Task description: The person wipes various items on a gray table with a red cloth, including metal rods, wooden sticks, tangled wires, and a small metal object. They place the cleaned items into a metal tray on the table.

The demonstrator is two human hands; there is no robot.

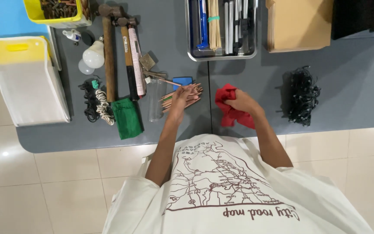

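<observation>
Head view: left hand closes on a bundle of pencils over the grey worktop, right hand grips a red cloth pouch. Loosely pinched, pencils could slip and scatter toward the clear plastic tube.

Brown cardboard box, table's far edge.

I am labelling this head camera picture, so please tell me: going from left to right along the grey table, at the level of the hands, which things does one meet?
White and yellow bin → black and white cords → green cloth → clear tube → left hand on the pencils → red cloth → right hand → black cable bundle.
</observation>
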